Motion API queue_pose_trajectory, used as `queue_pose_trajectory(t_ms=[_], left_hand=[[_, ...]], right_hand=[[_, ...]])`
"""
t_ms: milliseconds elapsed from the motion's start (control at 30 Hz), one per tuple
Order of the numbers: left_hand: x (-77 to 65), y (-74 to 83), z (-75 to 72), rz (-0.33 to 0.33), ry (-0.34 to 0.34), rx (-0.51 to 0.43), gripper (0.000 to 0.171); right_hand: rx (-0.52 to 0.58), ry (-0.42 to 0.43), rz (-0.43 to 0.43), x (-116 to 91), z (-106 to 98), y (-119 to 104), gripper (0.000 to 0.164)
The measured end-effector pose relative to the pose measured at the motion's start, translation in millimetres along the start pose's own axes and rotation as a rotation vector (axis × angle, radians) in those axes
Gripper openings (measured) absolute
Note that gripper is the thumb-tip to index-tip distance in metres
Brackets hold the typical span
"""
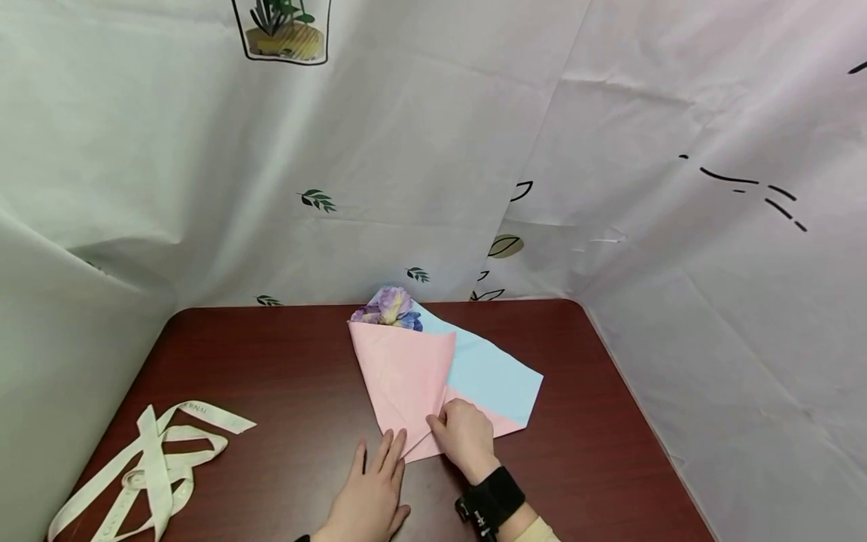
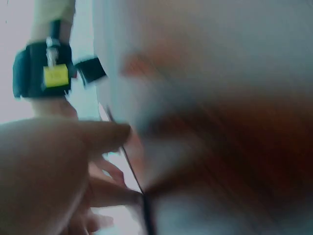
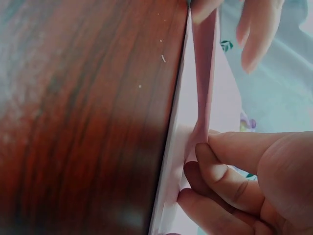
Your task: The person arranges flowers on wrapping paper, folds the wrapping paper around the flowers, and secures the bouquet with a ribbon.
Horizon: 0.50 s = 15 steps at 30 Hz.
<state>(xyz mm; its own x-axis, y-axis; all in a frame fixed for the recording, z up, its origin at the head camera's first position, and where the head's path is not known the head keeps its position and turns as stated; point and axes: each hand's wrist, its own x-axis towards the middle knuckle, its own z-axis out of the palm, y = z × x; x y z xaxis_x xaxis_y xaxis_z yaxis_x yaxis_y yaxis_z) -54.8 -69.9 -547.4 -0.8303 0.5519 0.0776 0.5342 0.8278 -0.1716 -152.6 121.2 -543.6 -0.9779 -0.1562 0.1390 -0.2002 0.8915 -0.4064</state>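
Note:
A flower bouquet lies on the table in the head view, its purple and blue flowers (image 1: 393,305) showing at the far end. Wrapping paper, pink on one face (image 1: 403,369) and light blue on the other (image 1: 491,369), covers the stems, with its left side folded over the front. My right hand (image 1: 466,440) pinches the folded pink edge near the lower end; the right wrist view shows thumb and forefinger on that fold. Fairly straight, the fingers of my left hand (image 1: 366,493) touch the paper's lower left edge. Blur hides most of the left wrist view.
A cream ribbon (image 1: 157,474) with printed lettering lies in loose loops on the left of the dark red-brown table (image 1: 284,361). White printed cloth (image 1: 406,150) hangs behind the table and along its sides.

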Motion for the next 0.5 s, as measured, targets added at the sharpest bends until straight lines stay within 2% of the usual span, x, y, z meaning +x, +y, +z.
queue_pose_trajectory(t_ms=[100, 267, 500], left_hand=[[0.0, 7.4, -2.7, -0.052, -0.044, -0.033, 0.074], [1.2, 7.6, -3.4, -0.129, -0.111, -0.257, 0.08], [-3.5, -10.1, -6.6, -0.071, -0.12, -0.403, 0.076]], right_hand=[[-0.006, 0.002, -0.003, 0.4, 0.0, -0.7, 0.047], [-0.009, 0.006, -0.014, 1.1, 0.5, -0.7, 0.049], [-0.018, 0.018, -0.018, 1.1, 2.1, 0.6, 0.051]])
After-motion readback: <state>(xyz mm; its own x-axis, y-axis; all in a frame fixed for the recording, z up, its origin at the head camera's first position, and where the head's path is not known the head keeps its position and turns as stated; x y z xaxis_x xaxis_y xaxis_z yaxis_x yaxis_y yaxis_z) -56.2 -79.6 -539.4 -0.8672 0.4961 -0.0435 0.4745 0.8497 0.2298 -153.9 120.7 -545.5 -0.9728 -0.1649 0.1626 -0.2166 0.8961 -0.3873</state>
